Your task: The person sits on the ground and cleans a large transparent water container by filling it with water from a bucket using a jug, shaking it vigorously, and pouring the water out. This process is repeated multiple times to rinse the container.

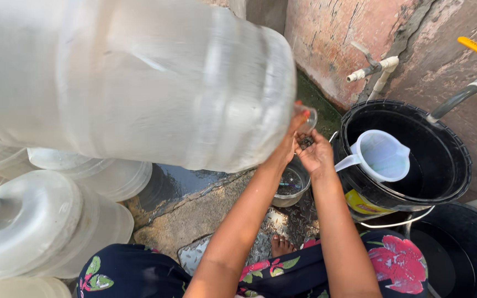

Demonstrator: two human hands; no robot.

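At the far left, several clear empty water jugs (45, 221) are seen lying stacked on their sides. Above them, a large clear water jug (133, 77) is held up and tilted, filling the upper left of the view, with its narrow neck (306, 117) pointing to the right. The left hand (289, 142) is wrapped around the base of that neck, its fingers partly hidden behind the plastic. Just beside it, the right hand (317, 154) is held cupped and palm-up directly under the mouth of the neck, with a small heap of dark grains (305, 142) resting in the palm. Below both hands, a small steel bowl (291, 185) is set on the wet concrete ground (194, 215), and a bare foot (281, 244) is visible near it, beside a dark floral garment (128, 273) across the lap. To the right, a black bucket (454, 165) is placed against the stained wall (332, 38), with a white plastic jug with a handle (379, 156) resting inside it. White pipes with a tap (374, 69) are fixed to the wall above, and a yellow-handled valve (476, 48) is seen at the far right. A second black tub (465, 254) lies at the lower right.
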